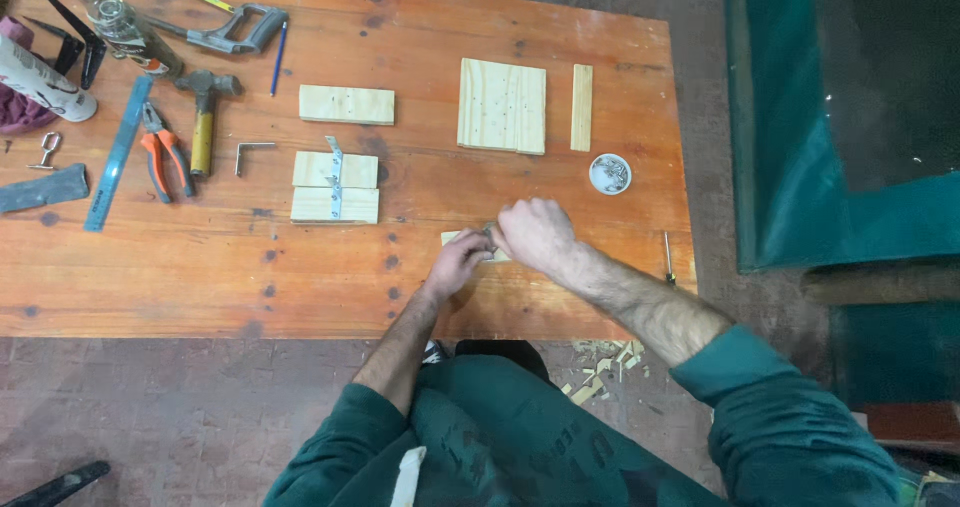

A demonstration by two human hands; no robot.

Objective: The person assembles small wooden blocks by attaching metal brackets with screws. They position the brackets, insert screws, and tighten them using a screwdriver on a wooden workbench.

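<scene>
1. Both hands meet near the front edge of the worktop [560, 307], toward its right end. The left hand [458, 264] rests on a small pale wood piece [452, 237], its fingers pressing it flat. The right hand [535, 235] is curled over the same piece and seems pinched on a small metal part [489, 231], though what exactly it grips is too hidden to tell.
2. The wood piece lies flat on the worktop, mostly covered by the two hands, with only its left end showing.
3. To do this well, the left hand should probably keep firm downward pressure so the piece does not slide on the smooth top.
4. The right hand likely needs to hold the metal part square to the wood, not tilted.
5. The white dish of screws [610, 174] sits near, toward the right edge, within easy reach.
6. A thin screwdriver [668, 257] lies at the right edge, just beside the right forearm; a careless elbow could knock it off.
7. The hinged pair of boards [335, 187] at the middle of the worktop looks like a fair model for alignment.
</scene>
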